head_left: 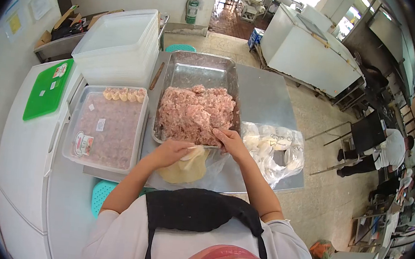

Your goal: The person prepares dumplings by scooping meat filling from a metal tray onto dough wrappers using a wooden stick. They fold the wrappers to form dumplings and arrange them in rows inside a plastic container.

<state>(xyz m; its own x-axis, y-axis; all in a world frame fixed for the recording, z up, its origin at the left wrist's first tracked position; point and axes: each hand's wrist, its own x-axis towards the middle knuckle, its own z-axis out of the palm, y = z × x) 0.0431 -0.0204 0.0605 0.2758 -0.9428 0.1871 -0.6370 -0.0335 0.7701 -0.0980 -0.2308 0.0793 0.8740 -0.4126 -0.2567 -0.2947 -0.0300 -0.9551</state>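
Coarse, pink ground meat lies mounded in 1 tray.

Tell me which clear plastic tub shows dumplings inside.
The single tub just left of the metal tray: dumplings line its far edge, while the other tubs sit stacked behind it.

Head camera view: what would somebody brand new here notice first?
Probably the big mound of pink ground meat in the metal pan at the centre, with the right hand at its near edge. Next, the bright green board lying on the white surface at far left. The tall stack of translucent plastic containers, left of the pan, stands out too.
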